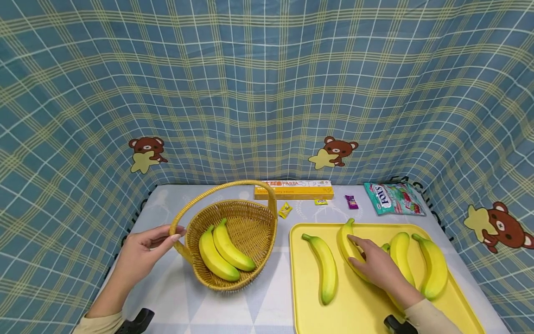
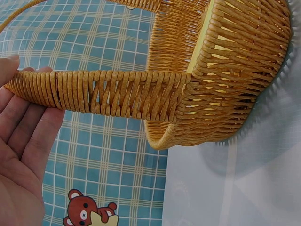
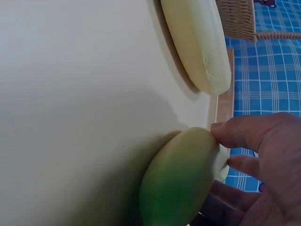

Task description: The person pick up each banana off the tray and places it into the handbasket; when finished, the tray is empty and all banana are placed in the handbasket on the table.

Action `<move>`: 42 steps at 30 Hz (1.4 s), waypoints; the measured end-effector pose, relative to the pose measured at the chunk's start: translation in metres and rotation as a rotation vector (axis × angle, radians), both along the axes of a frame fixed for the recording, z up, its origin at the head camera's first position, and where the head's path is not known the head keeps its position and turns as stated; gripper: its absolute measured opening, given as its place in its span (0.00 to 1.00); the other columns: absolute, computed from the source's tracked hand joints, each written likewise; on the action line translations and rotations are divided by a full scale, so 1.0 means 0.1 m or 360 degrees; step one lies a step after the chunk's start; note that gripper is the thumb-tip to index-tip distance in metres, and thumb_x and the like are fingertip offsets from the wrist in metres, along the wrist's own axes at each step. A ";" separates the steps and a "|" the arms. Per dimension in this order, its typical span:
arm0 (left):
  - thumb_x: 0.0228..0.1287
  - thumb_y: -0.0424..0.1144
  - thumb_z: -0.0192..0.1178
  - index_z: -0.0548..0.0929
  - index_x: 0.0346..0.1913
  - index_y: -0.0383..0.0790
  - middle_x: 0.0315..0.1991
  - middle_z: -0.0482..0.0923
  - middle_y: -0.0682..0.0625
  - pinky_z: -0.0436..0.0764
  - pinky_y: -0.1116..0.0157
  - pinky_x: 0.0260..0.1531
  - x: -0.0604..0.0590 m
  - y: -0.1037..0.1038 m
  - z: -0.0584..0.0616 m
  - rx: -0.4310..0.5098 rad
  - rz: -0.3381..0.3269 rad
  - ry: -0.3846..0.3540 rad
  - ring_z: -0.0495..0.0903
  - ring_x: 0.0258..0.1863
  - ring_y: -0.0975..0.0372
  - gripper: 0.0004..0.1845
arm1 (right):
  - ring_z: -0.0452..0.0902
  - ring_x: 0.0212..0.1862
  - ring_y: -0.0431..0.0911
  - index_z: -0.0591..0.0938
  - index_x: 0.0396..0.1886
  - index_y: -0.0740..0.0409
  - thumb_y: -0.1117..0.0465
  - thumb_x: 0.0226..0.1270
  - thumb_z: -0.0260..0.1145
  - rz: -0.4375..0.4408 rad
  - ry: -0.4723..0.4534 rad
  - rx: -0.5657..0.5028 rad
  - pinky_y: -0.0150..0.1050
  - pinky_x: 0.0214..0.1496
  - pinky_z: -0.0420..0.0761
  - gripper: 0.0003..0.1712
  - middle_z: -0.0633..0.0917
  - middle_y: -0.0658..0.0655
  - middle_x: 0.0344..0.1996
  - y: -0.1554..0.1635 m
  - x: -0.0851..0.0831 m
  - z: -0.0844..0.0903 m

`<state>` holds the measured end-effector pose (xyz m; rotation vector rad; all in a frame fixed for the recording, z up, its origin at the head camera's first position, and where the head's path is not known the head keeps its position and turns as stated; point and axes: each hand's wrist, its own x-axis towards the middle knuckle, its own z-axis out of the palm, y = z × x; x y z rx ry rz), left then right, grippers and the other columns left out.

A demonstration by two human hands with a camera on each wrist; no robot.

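Observation:
My left hand [image 1: 143, 253] grips the arched handle [image 1: 273, 202] of a woven wicker basket [image 1: 255, 227], thumb on one side and fingers on the other. The basket tilts so that its inside faces me, and two yellow bananas with green ends lie in it, a left banana [image 1: 217, 257] and a right banana [image 1: 230, 248]. Over the yellow tray [image 1: 346, 313], my right hand [image 1: 377, 264] holds a banana [image 1: 345, 241] between thumb and fingers. In the right wrist view, the thumb presses the near side of this banana [image 3: 181, 176]; its far end is partly hidden by the fingers.
Also on the tray are a banana [image 1: 326, 269] at left and bananas [image 1: 435, 269] at right, one mostly behind my right hand. Farther back stand a pasta box [image 1: 294, 191], small wrapped candies [image 1: 285, 210] and a teal candy bag [image 1: 394, 198]. A plaid curtain [image 1: 267, 93] surrounds the table.

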<state>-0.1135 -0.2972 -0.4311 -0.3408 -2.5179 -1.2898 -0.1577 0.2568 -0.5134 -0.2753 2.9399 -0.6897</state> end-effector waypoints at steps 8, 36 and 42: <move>0.68 0.29 0.66 0.89 0.50 0.36 0.43 0.89 0.50 0.84 0.76 0.41 0.04 0.01 -0.02 -0.0014 0.0008 0.0011 0.85 0.45 0.74 0.10 | 0.84 0.48 0.58 0.72 0.72 0.61 0.52 0.64 0.75 -0.0014 -0.0078 0.0050 0.57 0.48 0.84 0.40 0.82 0.67 0.57 0.00 -0.02 0.00; 0.68 0.27 0.65 0.89 0.51 0.36 0.44 0.89 0.47 0.84 0.76 0.41 0.02 0.02 -0.02 0.0031 -0.0029 0.0054 0.85 0.45 0.74 0.11 | 0.79 0.43 0.39 0.72 0.74 0.44 0.50 0.68 0.72 0.0297 -0.0056 -0.0342 0.33 0.34 0.81 0.36 0.83 0.49 0.56 -0.47 0.22 0.62; 0.68 0.28 0.66 0.89 0.51 0.35 0.44 0.89 0.49 0.85 0.75 0.42 0.00 -0.01 -0.03 0.0023 -0.0005 0.0025 0.85 0.45 0.73 0.10 | 0.79 0.46 0.40 0.72 0.74 0.42 0.47 0.70 0.70 0.0531 -0.0158 -0.0535 0.36 0.44 0.83 0.35 0.81 0.47 0.61 -0.72 0.22 0.76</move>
